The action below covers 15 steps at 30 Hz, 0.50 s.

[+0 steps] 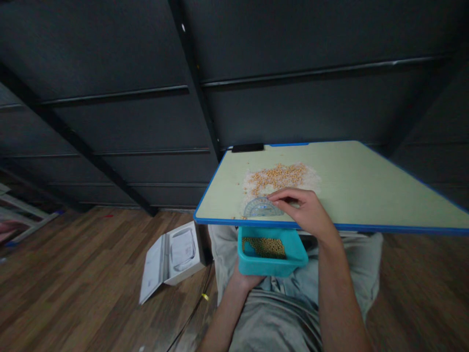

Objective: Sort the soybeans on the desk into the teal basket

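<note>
My right hand [302, 208] pinches the right end of a clear protractor [262, 208], which lies near the table's front edge. Just beyond it, yellow soybeans [278, 176] are spread over white grains [311, 178] that look like rice. A few stray beans sit by the left end of the protractor. Below the edge, my left hand [247, 279] supports a turquoise plastic container [273, 268] from underneath, its fingers mostly hidden by it. Inside the container lies a layer of beans [267, 248].
The pale green tabletop [366, 186] has a blue rim. At its far left edge lies a black bar-shaped object [247, 147]. An opened white box [181, 249] stands on the wooden floor to the left, beside a dark cable [194, 313]. A dark panelled wall rises behind.
</note>
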Available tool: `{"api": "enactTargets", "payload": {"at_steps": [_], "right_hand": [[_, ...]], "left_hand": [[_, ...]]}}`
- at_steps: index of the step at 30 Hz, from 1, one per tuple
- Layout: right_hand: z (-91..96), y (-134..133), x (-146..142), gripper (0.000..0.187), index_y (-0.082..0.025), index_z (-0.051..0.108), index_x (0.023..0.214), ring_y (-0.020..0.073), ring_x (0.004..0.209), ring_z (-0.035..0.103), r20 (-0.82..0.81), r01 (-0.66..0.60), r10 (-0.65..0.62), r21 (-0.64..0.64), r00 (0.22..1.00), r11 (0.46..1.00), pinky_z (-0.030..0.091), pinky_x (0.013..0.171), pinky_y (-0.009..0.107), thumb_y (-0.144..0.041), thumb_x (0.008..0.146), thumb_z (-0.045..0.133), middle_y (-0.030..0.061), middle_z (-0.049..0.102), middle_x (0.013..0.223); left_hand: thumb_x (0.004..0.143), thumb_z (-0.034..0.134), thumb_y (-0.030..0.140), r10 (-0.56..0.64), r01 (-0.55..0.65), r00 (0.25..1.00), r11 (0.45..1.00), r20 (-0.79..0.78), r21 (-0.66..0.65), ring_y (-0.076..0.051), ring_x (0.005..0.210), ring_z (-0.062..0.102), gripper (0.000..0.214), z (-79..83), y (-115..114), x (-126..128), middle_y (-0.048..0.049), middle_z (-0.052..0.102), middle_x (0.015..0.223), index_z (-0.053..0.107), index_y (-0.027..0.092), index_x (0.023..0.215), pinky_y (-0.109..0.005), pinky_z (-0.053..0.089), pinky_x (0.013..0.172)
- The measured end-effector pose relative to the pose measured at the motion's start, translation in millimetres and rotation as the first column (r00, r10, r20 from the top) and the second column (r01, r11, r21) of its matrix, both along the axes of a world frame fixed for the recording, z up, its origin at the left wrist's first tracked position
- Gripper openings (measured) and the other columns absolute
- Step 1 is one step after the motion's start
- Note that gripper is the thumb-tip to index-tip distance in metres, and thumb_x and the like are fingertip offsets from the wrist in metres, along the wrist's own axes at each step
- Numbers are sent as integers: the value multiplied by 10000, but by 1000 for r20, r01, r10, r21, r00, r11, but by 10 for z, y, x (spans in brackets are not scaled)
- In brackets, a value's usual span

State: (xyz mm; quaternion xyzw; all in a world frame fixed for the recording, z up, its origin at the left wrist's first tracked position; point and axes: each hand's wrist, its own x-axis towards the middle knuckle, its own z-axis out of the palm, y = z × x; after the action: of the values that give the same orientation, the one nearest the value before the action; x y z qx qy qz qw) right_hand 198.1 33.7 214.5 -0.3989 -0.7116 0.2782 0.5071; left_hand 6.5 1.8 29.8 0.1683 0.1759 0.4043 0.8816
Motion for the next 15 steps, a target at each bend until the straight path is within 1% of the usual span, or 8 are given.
{"api": "enactTargets", "payload": {"at_steps": [6, 11, 15], "right_hand": [[12, -7, 0, 139, -267, 807, 956, 215, 985, 762, 4, -1, 1, 6, 1000, 1000, 584, 870, 378, -214, 928, 681, 26, 826, 1018], [9, -9, -2, 138, -261, 808, 951, 219, 982, 763, 4, 5, -5, 4, 1000, 1000, 584, 876, 383, -215, 926, 681, 30, 826, 1013], [-1, -4, -4, 127, -257, 808, 947, 217, 974, 762, -6, 5, -5, 1, 1000, 1000, 585, 860, 372, -215, 920, 691, 30, 826, 1006]], "left_hand": [[984, 427, 445, -8, 8, 1000, 1000, -19, -24, -354, 1168, 722, 429, 20, 10, 17, -94, 838, 1040, 801, 263, 1092, -567, 532, 1051], [989, 424, 416, -15, 15, 1000, 1000, -13, -16, -329, 1243, 692, 426, 3, 5, -9, -92, 831, 1092, 777, 258, 1168, -568, 489, 1116], [976, 451, 403, 3, -3, 1000, 1000, -26, -2, -300, 1295, 664, 392, 0, -6, -26, -64, 832, 1111, 789, 272, 1125, -534, 454, 1168]]}}
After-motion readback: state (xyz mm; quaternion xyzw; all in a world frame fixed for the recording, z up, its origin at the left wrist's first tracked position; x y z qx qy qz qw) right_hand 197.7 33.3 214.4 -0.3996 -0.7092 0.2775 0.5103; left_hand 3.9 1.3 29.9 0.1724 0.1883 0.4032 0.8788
